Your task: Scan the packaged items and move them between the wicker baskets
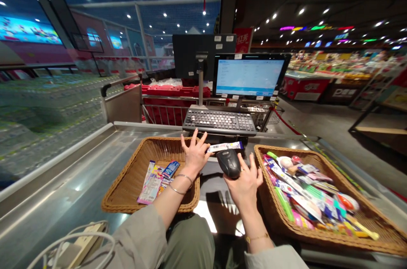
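My left hand [194, 156] is over the right rim of the left wicker basket [119, 175]. Its thumb and a finger pinch the left end of a slim white and purple packet [225, 147], while the other fingers are spread. A black barcode scanner [229, 163] is gripped in my right hand [246, 182], its head just below the packet. Several small packets, among them a pink one [151, 186] and a blue one [171, 169], lie in the left basket. Mixed sweets and wrapped sticks [305, 194] fill much of the right wicker basket [346, 239].
Beyond my hands stand a keyboard [219, 119] and a lit monitor [249, 76]. A metal counter [79, 175] runs under the baskets. At lower left lies a power strip [79, 245] with white cables. Behind is a shopping cart [168, 112].
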